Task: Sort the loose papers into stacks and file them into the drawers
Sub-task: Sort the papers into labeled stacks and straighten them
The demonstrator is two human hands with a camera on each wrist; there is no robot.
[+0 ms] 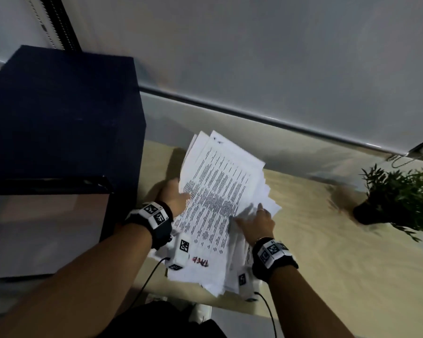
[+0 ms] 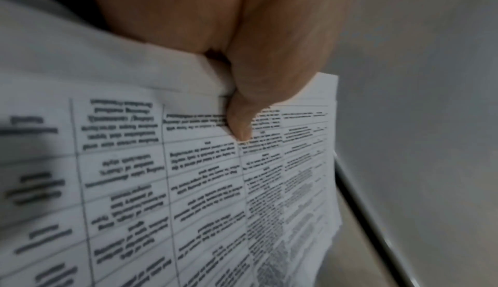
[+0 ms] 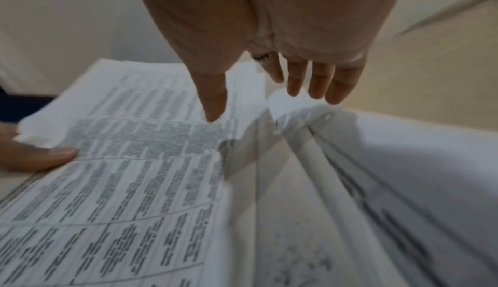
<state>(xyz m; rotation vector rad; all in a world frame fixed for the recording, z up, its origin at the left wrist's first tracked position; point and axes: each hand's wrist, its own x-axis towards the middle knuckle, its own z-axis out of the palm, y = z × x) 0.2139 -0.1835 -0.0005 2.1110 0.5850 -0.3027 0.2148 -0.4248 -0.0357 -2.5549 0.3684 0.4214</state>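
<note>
A thick, uneven pile of printed papers [image 1: 220,203] is tilted up off the light wooden table [image 1: 327,252]. The top sheet carries a table of text [image 2: 205,185] and red handwriting near its close edge. My left hand [image 1: 175,198] grips the pile's left edge, thumb [image 2: 239,121] pressed on the top sheet with the fingers hidden beneath. My right hand [image 1: 257,222] hovers at the pile's right side with straight, spread fingers [image 3: 296,78] just over the fanned sheet edges [image 3: 337,174], holding nothing. A dark blue drawer cabinet [image 1: 59,118] stands to the left.
A small potted plant [image 1: 398,203] stands on the table at the right. A grey wall with a metal rail [image 1: 254,115] runs behind the table. The cabinet's lower front [image 1: 47,230] is pale and glossy. Cables trail from both wrist cameras.
</note>
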